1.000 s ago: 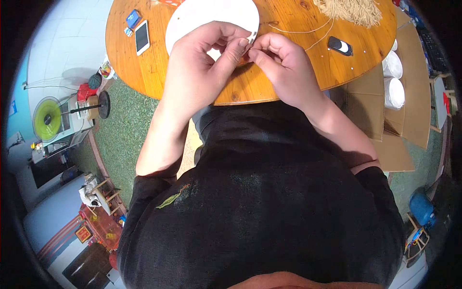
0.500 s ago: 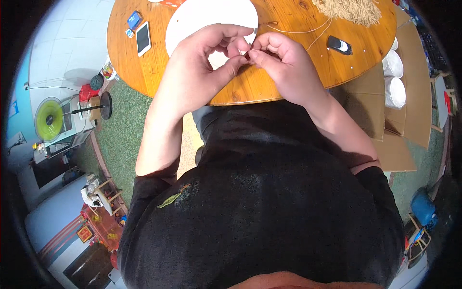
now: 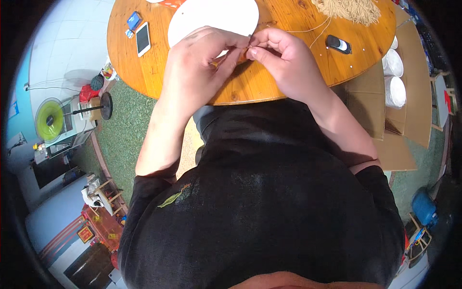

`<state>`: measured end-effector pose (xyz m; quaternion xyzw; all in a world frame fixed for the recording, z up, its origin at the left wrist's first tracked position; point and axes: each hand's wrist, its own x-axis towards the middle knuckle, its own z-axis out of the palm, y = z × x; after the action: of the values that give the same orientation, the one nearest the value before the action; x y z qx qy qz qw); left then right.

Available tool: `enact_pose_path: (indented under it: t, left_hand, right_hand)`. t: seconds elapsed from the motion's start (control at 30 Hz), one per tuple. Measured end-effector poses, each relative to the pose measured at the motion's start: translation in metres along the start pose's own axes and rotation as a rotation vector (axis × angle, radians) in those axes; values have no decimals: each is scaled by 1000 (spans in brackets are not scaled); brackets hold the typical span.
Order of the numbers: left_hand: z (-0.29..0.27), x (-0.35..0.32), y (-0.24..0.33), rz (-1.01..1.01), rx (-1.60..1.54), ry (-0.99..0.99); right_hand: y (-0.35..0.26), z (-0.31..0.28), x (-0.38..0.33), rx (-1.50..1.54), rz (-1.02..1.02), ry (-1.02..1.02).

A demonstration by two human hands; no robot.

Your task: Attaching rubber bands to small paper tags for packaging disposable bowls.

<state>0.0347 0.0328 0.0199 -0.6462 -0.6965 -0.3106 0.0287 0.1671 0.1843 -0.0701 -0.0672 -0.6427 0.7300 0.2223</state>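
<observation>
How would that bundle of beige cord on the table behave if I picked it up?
The beige cord bundle would probably sag floppily, since its strands lie limp and wavy. It looks fairly light, being made of thin strands. Some might snag or tangle, as they overlap loosely at the edge.

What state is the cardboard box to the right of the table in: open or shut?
Open. The cardboard box has its flaps spread outward, and stacked white round containers show inside.
</observation>
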Motion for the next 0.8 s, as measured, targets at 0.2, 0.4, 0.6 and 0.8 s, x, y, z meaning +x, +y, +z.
enact_pose_path:
  t: [0.2, 0.4, 0.6, 0.8]
  left_hand:
    - [6, -1, 0, -74, -10, 68]
    - [11, -6, -5, -386, -436, 167]
    - [8, 2, -10, -320, -653, 200]
    - [12, 3, -15, -371, -675, 245]
  right_hand:
    - [3, -1, 3, -101, -43, 50]
    - [5, 0, 5, -110, -76, 56]
    - [-7, -1, 0, -226, -78, 113]
    - [-30, -2, -4, -516, -204, 128]
